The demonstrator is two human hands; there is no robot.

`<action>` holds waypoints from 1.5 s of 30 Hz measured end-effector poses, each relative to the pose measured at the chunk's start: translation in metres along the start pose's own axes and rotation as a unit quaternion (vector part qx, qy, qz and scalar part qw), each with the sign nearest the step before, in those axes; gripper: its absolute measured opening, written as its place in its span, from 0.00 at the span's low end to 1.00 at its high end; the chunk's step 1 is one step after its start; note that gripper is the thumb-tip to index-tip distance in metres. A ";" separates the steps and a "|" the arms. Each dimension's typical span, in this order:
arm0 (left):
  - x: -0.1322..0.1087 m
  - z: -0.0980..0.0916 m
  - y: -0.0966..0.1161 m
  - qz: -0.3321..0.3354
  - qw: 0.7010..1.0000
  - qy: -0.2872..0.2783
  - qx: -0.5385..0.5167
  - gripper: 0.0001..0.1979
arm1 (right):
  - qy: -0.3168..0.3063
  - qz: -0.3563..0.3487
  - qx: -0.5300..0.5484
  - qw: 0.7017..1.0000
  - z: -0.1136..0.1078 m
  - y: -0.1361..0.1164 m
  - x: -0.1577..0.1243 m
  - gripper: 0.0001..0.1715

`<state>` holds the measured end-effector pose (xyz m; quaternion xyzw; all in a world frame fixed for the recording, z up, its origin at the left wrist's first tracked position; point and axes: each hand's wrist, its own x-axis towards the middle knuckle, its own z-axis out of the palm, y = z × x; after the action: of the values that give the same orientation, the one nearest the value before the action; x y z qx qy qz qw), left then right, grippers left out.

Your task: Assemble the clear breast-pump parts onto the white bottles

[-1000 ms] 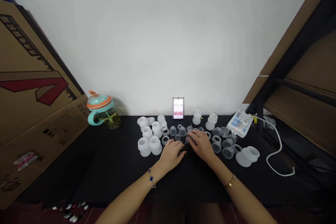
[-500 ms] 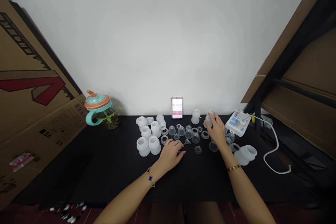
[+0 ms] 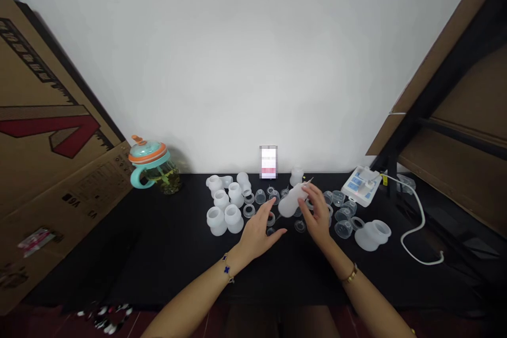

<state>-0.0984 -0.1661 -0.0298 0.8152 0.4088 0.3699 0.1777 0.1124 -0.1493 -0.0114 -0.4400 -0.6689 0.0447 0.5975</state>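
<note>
My right hand (image 3: 317,216) grips the upper end of a white translucent baby bottle (image 3: 290,202), held tilted above the table with a thin pointed tip sticking out at the top right. Its base leans down toward my left hand (image 3: 257,229), which is open, fingers stretched and thumb apart, with a small gap to the bottle. Below and around both hands lie clear domed caps (image 3: 343,229), white rings (image 3: 249,211) and a clear nipple (image 3: 300,226). Another white bottle (image 3: 297,176) stands behind the held one, against the wall.
Several white bottles (image 3: 233,219) stand left of my hands, and one wide bottle (image 3: 372,235) lies tilted at right. A phone (image 3: 268,162) leans on the wall. A teal-and-orange jug (image 3: 152,166), a power strip (image 3: 361,185) and a white cable (image 3: 422,216) flank the area.
My right hand has lifted the bottle from the back right and brought it left and nearer, tilting it. My left hand has risen slightly from the small parts and opened toward it.
</note>
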 end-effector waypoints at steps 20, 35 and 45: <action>-0.001 -0.002 0.001 -0.071 0.994 -0.023 -0.085 0.39 | -0.120 0.174 0.187 0.959 0.021 -0.003 -0.023 0.27; 0.000 0.000 0.001 -0.082 0.994 -0.007 -0.076 0.39 | -0.139 0.200 0.240 0.940 0.017 0.000 -0.016 0.32; 0.002 -0.005 0.006 -0.084 0.995 0.028 -0.052 0.33 | -0.217 0.127 -0.141 0.958 -0.013 0.043 0.010 0.18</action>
<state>-0.0987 -0.1683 -0.0222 0.7567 0.4612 0.3969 0.2392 0.1474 -0.1234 -0.0253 -0.5811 -0.7203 0.1200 0.3592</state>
